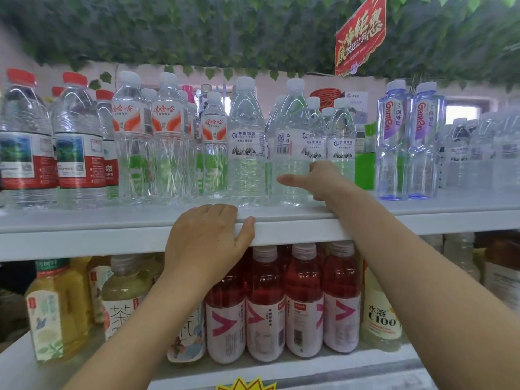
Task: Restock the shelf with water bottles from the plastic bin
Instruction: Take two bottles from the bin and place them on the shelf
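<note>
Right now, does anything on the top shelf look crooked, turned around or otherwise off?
One thing: the water bottle in the right hand grip is turned, showing its barcode, while its neighbour faces label forward. All bottles stand upright; no spill or damage visible. The left hand rests on the shelf edge.

My left hand (pixel 208 237) sits at centre frame, palm down, fingers (pixel 216 211) curled over an edge, thumb splayed right. My right hand (pixel 320 178) reaches higher, right of centre, thumb pointing left, fingers wrapped out of sight. Both forearms rise from the bottom edge.
</note>
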